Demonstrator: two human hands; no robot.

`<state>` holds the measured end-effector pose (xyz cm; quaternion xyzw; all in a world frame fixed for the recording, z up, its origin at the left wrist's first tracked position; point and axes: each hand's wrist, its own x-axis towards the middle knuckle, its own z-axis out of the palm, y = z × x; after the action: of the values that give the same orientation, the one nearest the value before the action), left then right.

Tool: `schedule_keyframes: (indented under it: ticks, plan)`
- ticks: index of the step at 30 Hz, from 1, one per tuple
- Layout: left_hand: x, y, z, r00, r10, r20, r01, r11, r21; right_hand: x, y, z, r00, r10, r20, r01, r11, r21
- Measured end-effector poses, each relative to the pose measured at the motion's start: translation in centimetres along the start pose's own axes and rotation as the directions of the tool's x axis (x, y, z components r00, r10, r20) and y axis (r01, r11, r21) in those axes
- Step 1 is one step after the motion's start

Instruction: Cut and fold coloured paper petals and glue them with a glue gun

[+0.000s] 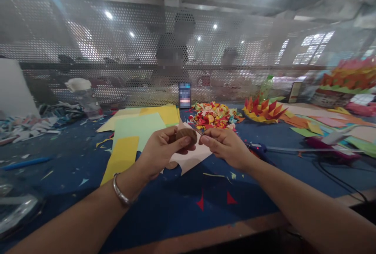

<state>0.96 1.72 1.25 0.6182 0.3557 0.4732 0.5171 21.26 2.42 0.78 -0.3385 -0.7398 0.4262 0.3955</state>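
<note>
Both my hands meet over a blue table (176, 203) on a pale pink sheet of paper (190, 158). My left hand (164, 150) is closed, its thumb pressing a small round brown disc (187, 134) against the paper. My right hand (225, 146) pinches the paper's right edge, and something thin pokes out toward the disc; I cannot make it out. A silver bangle (120, 193) circles my left wrist.
Yellow and green paper sheets (138, 128) lie behind my hands. A heap of small folded coloured pieces (214, 117) and an orange-yellow spiky paper form (264, 111) sit farther back. Scraps litter the left side. A perforated metal screen (117, 50) walls off the back; people sit behind it.
</note>
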Motion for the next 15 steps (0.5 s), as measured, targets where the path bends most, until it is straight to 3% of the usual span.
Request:
schedule_keyframes:
  ticks: [15]
  plan:
    - [0.00,0.04,-0.07,0.998,0.028,0.057,-0.030,0.999,0.043,-0.25,-0.18,-0.12,0.999,-0.005,0.045,0.006,1.000,-0.022]
